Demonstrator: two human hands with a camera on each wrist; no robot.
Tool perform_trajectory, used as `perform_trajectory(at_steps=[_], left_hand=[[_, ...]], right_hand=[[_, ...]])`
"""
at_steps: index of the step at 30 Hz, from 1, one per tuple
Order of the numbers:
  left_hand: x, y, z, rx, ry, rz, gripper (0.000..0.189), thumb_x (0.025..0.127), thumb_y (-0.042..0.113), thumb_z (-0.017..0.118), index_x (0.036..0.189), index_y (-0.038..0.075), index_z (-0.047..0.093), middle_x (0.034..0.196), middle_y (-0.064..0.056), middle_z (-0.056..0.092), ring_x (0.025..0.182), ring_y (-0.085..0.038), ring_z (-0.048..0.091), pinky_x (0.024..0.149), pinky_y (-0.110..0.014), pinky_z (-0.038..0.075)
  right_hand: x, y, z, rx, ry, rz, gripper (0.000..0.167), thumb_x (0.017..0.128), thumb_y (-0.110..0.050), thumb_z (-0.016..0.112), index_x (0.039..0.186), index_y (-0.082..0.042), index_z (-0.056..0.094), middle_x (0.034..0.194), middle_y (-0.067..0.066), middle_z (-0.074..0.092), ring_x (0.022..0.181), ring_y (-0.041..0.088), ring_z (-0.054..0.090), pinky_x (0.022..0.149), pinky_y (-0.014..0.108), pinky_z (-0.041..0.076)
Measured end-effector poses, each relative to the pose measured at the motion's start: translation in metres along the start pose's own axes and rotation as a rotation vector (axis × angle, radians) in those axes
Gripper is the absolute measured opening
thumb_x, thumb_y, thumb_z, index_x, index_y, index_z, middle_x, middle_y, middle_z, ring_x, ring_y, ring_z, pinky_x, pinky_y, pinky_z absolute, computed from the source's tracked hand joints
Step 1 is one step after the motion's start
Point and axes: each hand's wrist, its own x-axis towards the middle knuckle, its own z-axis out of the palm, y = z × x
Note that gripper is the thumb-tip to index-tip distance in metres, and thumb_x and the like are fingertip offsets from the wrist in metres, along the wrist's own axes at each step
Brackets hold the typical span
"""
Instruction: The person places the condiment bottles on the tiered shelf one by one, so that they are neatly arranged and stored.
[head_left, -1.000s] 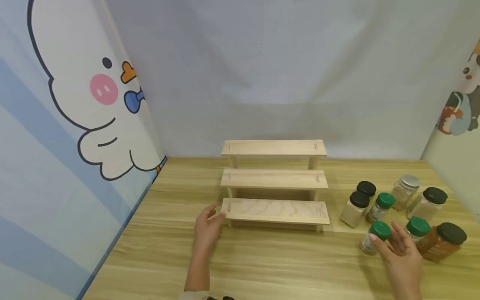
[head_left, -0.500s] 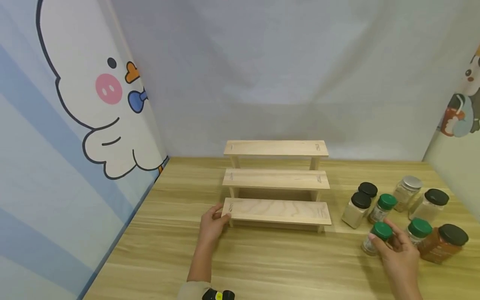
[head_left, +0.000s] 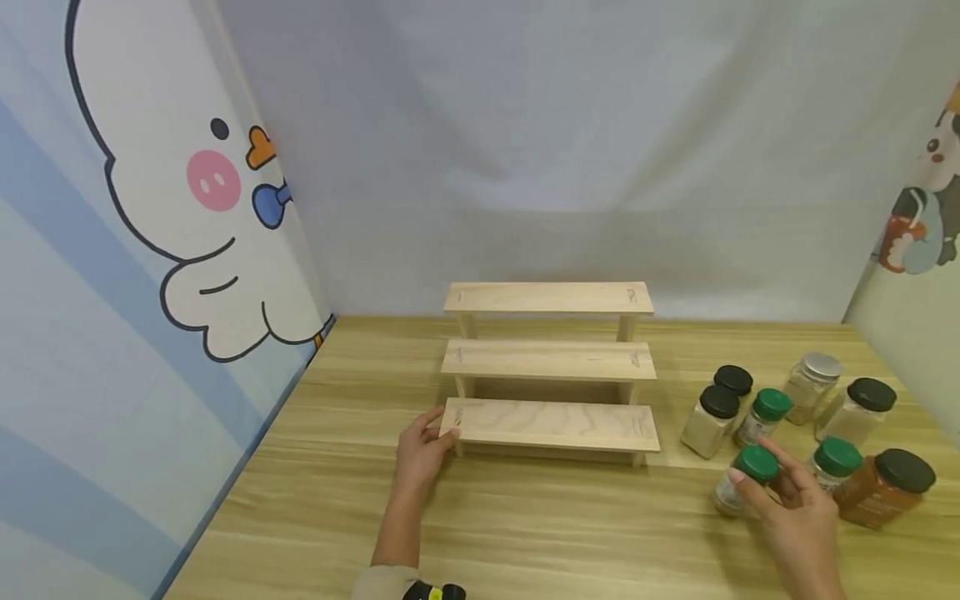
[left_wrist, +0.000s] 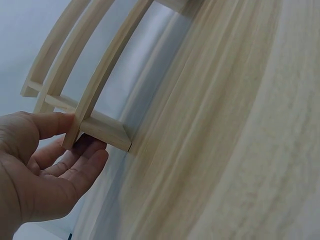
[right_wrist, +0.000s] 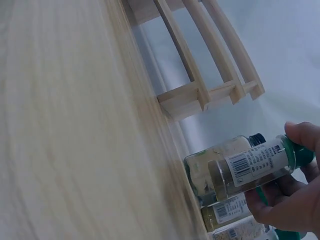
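Observation:
My left hand point(head_left: 422, 452) grips the left end of the lowest board of a three-tier wooden rack point(head_left: 551, 423). In the left wrist view, the thumb lies on the board's top and the other fingers point(left_wrist: 82, 167) curl beneath it. Over on the right, my right hand point(head_left: 798, 512) holds a small clear spice jar point(right_wrist: 255, 165) by its green lid, between thumb and fingers. The jar has a white barcode label and is tilted. Its base is raised off the tabletop in the right wrist view.
Behind the held jar stand several more jars: two black-lidded pale ones, a green-lidded one point(head_left: 770, 407), a silver-lidded one point(head_left: 812, 387) and another black-lidded one point(head_left: 857, 410). Right of my hand are a green-lidded jar point(head_left: 834, 462) and a large orange-brown jar point(head_left: 885, 492). Curtains surround the table point(head_left: 570, 533).
My left hand has moved in and taken hold of the rack's lowest board. My right fingers have closed on the green-lidded spice jar, which has shifted slightly left.

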Motion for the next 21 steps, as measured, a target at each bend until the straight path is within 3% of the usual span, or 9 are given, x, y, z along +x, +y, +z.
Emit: perform_trajectory(at_steps=[4, 9, 15, 21], left_hand=[[-0.001, 0.000, -0.001, 0.023, -0.023, 0.004, 0.049, 0.086, 0.005, 0.065, 0.131, -0.001, 0.049, 0.093, -0.015, 0.064, 0.079, -0.027, 0.061, 0.071, -0.038, 0.048], [0.000, 0.002, -0.006, 0.047, -0.045, -0.004, 0.048, 0.086, 0.005, 0.065, 0.130, -0.001, 0.049, 0.090, -0.015, 0.064, 0.077, -0.028, 0.062, 0.072, -0.040, 0.048], [0.000, 0.005, -0.009, 0.065, -0.075, -0.009, 0.048, 0.086, 0.005, 0.065, 0.131, -0.002, 0.048, 0.089, -0.014, 0.064, 0.076, -0.028, 0.061, 0.071, -0.041, 0.049], [0.001, 0.007, -0.009, 0.064, -0.089, 0.007, 0.050, 0.085, 0.004, 0.064, 0.132, -0.001, 0.047, 0.084, -0.013, 0.063, 0.074, -0.028, 0.060, 0.068, -0.039, 0.048]], right_hand=[[0.006, 0.004, -0.001, -0.159, -0.072, -0.132, 0.061, 0.084, -0.019, 0.071, 0.139, -0.012, 0.044, 0.117, -0.010, 0.053, 0.098, -0.005, 0.053, 0.073, 0.011, 0.044], [0.005, -0.005, 0.007, -0.179, -0.140, -0.261, 0.057, 0.085, -0.014, 0.069, 0.137, -0.008, 0.045, 0.113, -0.012, 0.056, 0.097, -0.002, 0.056, 0.074, 0.014, 0.046], [-0.006, -0.033, 0.022, -0.179, -0.188, -0.333, 0.054, 0.085, -0.008, 0.068, 0.134, -0.001, 0.046, 0.107, -0.016, 0.055, 0.094, -0.004, 0.056, 0.070, 0.016, 0.048], [-0.002, -0.042, 0.035, -0.141, -0.243, -0.364, 0.052, 0.085, -0.005, 0.068, 0.132, -0.002, 0.047, 0.112, -0.014, 0.054, 0.096, -0.002, 0.056, 0.071, 0.018, 0.048]])
